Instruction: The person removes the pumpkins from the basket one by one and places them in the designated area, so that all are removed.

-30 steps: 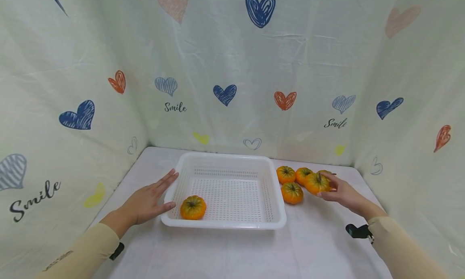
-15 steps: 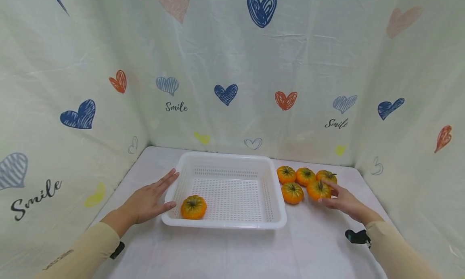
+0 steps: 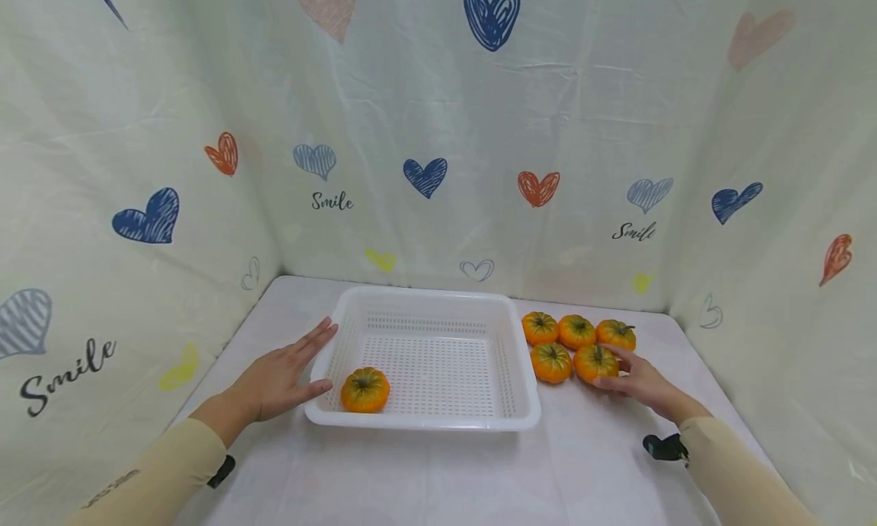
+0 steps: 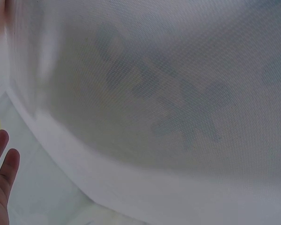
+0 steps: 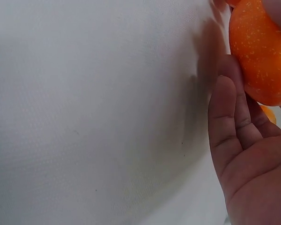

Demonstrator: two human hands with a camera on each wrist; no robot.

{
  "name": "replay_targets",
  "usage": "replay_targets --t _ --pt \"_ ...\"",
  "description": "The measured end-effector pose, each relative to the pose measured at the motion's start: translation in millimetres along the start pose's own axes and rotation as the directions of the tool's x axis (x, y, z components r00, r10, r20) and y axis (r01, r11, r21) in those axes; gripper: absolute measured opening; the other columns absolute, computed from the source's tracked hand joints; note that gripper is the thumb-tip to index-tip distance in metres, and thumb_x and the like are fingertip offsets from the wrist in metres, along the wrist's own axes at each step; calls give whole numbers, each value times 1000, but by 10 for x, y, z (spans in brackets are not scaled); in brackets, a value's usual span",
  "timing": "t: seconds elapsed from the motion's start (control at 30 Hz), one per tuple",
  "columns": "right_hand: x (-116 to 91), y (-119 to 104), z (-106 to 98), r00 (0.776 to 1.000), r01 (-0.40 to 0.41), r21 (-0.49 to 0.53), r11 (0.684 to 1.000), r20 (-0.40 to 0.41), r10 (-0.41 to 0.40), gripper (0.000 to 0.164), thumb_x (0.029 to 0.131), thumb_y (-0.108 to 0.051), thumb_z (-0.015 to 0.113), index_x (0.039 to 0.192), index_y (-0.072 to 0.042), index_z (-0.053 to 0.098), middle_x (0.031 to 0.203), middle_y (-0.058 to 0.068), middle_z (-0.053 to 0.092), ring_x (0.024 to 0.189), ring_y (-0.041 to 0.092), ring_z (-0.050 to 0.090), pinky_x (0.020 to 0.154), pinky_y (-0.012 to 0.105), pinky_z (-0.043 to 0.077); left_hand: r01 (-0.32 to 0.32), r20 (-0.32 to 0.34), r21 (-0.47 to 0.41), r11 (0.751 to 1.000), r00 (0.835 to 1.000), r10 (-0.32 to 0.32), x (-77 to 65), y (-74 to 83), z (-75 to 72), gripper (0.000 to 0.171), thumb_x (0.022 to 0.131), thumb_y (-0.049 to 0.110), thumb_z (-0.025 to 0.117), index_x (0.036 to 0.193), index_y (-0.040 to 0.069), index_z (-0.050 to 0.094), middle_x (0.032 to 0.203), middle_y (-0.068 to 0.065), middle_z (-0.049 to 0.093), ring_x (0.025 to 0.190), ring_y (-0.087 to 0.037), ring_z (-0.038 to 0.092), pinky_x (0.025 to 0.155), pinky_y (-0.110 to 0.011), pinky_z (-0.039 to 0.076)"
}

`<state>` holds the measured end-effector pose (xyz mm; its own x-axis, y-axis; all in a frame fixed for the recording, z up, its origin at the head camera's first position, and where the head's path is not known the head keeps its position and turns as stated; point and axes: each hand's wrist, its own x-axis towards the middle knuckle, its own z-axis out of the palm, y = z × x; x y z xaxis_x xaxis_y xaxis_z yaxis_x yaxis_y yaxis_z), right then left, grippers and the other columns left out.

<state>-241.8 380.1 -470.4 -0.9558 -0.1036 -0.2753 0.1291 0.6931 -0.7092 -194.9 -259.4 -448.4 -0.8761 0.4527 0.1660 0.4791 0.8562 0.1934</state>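
My right hand (image 3: 644, 381) grips a small orange pumpkin (image 3: 595, 364) at the right of the table, with the thumb and fingers around its sides. In the right wrist view the held pumpkin (image 5: 260, 54) fills the top right corner, my fingers lying along it. Just left of it sits another pumpkin (image 3: 551, 363), and three more, one of them the back right pumpkin (image 3: 616, 334), line up behind. My left hand (image 3: 277, 377) lies with straight fingers at the left rim of a white plastic basket (image 3: 425, 423). Inside the basket's near left corner rests one pumpkin (image 3: 365, 390).
A white cloth covers the table (image 3: 445, 480). Pale curtains (image 3: 425, 237) printed with hearts enclose its back and both sides. The basket's right wall stands close beside the nearest pumpkins.
My right hand has brought its pumpkin toward the front and slightly left, uncovering the back right pumpkin and closing up beside the front left one. The left hand and basket have stayed put.
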Motion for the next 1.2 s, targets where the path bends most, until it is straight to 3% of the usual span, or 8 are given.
replay_targets --t 0.27,0.6,0.97,1.2 --pt "19 7 34 1000 10 1 1000 2 -10 98 86 -41 78 155 -1 23 141 36 38 110 36 54 91 50 52 3 0 0 1000 1000 -3 -6 21 -20 84 94 54 56 160 17 20 165 -8 17 129 -39 51 95 -60 47" --pt "58 49 81 1000 -14 7 1000 -2 14 103 83 -47 79 158 -6 21 144 36 32 103 31 57 93 50 51 16 4 -4 1000 1000 -16 -5 22 -9 84 94 54 56 160 18 20 166 -7 17 129 -39 51 95 -62 46" --pt "72 64 85 1000 -24 -32 999 -17 23 106 82 -53 77 158 -4 20 141 36 35 102 31 56 95 56 48 17 7 -6 1000 1000 -17 1 7 1 85 94 56 56 161 19 18 166 -6 15 129 -39 51 96 -62 46" --pt "79 64 93 999 -26 -32 999 -20 25 108 82 -53 77 157 -3 20 141 37 35 99 29 58 93 53 51 5 3 -5 1000 1000 -5 0 -2 5 84 94 55 56 161 18 19 166 -6 16 127 -39 53 95 -60 47"
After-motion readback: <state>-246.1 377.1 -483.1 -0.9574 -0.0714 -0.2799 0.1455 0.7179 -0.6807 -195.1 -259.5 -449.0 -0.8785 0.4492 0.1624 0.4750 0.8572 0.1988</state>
